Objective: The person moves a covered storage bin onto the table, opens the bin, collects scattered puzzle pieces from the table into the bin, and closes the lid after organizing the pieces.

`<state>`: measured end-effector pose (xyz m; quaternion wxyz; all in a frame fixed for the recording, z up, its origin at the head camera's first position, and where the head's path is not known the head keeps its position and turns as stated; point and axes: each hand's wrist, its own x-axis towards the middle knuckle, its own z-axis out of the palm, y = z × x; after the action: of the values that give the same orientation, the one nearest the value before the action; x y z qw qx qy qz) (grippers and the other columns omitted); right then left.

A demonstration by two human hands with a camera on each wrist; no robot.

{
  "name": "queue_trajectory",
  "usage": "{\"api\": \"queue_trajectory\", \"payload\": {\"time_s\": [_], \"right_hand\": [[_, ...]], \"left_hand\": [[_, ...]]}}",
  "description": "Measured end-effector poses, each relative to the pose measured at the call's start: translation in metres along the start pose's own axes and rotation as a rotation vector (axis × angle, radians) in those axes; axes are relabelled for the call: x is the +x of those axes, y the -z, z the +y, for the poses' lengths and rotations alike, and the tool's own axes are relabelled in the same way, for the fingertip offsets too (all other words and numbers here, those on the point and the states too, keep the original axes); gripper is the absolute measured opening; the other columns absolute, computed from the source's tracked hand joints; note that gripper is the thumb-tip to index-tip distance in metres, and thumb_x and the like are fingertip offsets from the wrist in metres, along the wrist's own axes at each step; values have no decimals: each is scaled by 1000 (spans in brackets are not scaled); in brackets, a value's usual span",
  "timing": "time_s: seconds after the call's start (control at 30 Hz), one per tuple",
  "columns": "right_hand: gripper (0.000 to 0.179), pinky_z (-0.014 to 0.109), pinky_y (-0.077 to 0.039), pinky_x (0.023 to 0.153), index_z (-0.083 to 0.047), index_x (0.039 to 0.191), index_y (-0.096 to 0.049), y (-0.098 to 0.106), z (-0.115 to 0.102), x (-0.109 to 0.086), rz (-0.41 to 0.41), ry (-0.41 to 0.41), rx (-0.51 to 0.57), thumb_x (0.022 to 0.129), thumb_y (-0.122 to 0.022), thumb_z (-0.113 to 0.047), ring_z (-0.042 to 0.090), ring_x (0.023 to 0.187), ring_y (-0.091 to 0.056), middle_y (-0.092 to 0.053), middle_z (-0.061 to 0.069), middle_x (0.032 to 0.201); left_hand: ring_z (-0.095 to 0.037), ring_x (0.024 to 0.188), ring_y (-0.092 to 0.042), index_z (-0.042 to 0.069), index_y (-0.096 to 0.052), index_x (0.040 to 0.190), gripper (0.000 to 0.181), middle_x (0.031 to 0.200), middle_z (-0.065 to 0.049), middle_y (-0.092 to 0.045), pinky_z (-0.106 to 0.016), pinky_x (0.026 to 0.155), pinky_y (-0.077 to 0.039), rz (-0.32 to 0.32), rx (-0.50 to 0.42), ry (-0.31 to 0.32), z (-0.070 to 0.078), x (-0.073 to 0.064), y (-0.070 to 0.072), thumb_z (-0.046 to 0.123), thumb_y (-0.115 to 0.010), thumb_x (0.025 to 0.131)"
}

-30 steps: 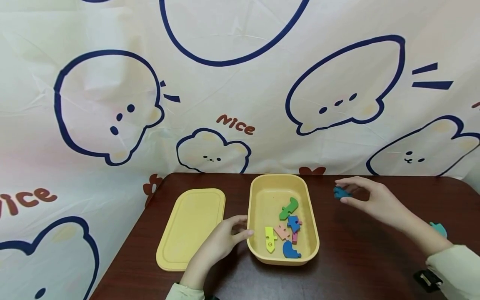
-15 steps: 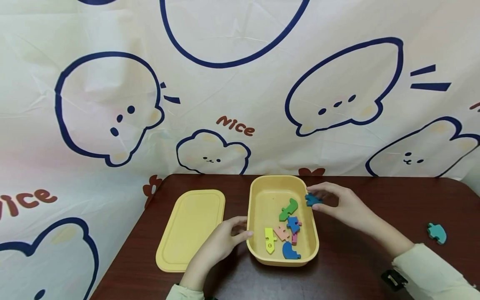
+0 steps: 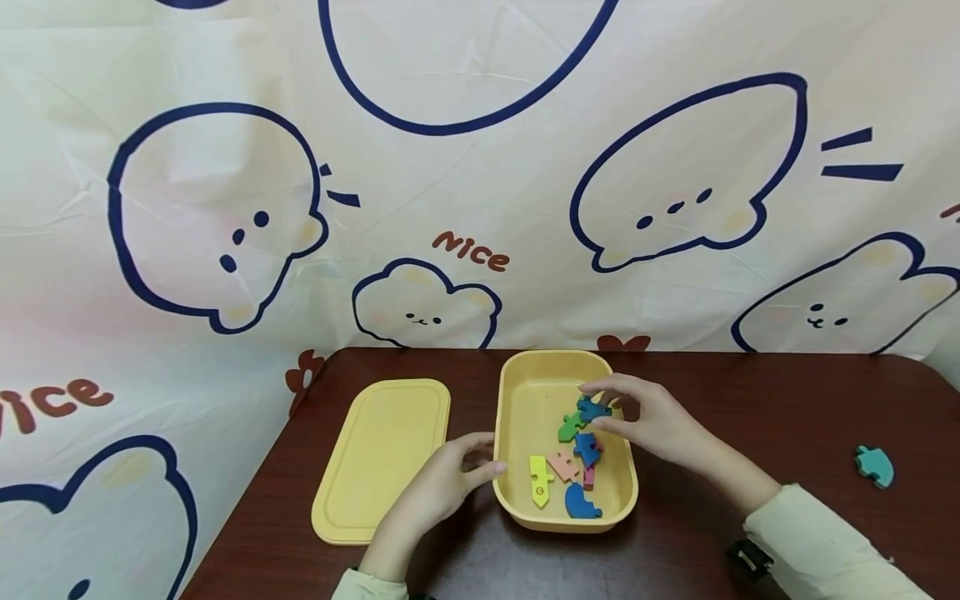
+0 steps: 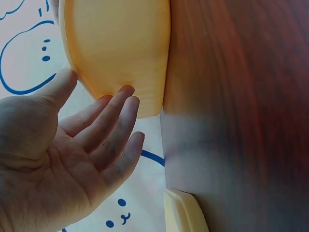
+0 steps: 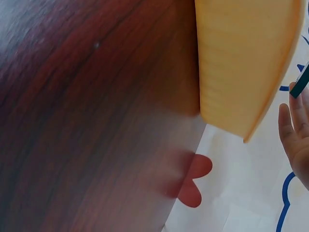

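A blue puzzle piece (image 3: 592, 409) is pinched between the thumb and fingers of my right hand (image 3: 651, 417), above the right side of the yellow box (image 3: 517, 400). In the right wrist view only the edge of a dark piece (image 5: 300, 83) shows at the fingertips. My left hand (image 3: 444, 479) holds the box's left wall, thumb at the rim and fingertips against the outside, as the left wrist view shows. Inside the box lie a green piece (image 3: 570, 428), partly covered by the held one, a yellow piece (image 3: 539, 482), a salmon piece (image 3: 562, 465) and blue pieces (image 3: 581, 502).
A yellow lid (image 3: 382, 458) lies flat on the dark wooden table (image 3: 705, 533), left of the box. One teal puzzle piece (image 3: 874, 466) rests far to the right. Behind the table hangs a white printed cloth (image 3: 540, 208).
My right hand has carried the blue puzzle piece leftward from beyond the box's right side to over its inside. The left hand has stayed at the box wall.
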<state>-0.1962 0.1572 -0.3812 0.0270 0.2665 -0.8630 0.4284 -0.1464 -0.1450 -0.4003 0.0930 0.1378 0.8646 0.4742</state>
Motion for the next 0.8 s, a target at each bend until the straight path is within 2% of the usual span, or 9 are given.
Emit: {"api": "queue_trajectory", "payload": {"time_s": [0.2, 0.5, 0.8], "right_hand": [[40, 45, -53, 85, -15, 125, -67, -7, -2, 3, -19, -5, 27, 87, -78, -16, 17, 97, -62, -69, -2, 114], [38, 46, -51, 90, -9, 125, -66, -16, -4, 8, -44, 29, 39, 88, -76, -13, 14, 95, -62, -69, -1, 114], [40, 48, -53, 86, -8, 126, -65, -27, -7, 11, -85, 29, 84, 89, -76, -14, 17, 95, -61, -68, 4, 117]], "left_hand": [[-27, 101, -65, -3, -58, 132, 45, 114, -13, -67, -42, 86, -53, -4, -6, 4, 0, 0, 1, 19, -69, 95], [-26, 101, -65, -4, -57, 132, 46, 114, -14, -66, -41, 86, -52, 0, -11, -5, -2, 0, 0, 20, -69, 95], [-25, 99, -65, -5, -57, 132, 45, 114, -14, -66, -41, 85, -53, -6, -16, 1, -2, 1, 0, 18, -69, 95]]}}
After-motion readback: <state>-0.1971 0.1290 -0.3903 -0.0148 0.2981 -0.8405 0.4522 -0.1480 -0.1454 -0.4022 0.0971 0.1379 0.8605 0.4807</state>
